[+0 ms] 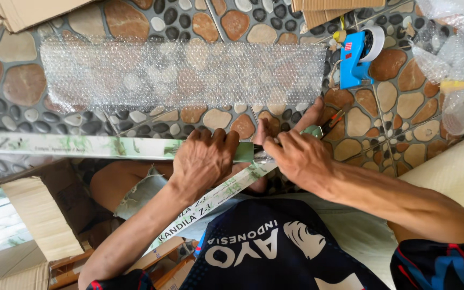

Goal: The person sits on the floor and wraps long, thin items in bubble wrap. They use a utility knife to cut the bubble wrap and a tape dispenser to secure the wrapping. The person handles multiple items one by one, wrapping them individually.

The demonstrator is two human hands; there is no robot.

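Note:
My left hand (204,160) presses down on a long narrow white-and-green printed box (76,145) that lies across the pebble-patterned floor. A second long box of the same kind (210,201) runs diagonally under that hand toward my lap. My right hand (296,156) grips the end of the boxes where they meet, fingers closed on it. A sheet of clear bubble wrap (181,72) is spread flat on the floor just beyond both hands.
A blue tape dispenser (356,58) with a tape roll lies at the upper right. More bubble wrap (457,59) is bunched at the right edge. An open cardboard carton (38,215) sits at the lower left, cardboard flaps (33,12) at the top.

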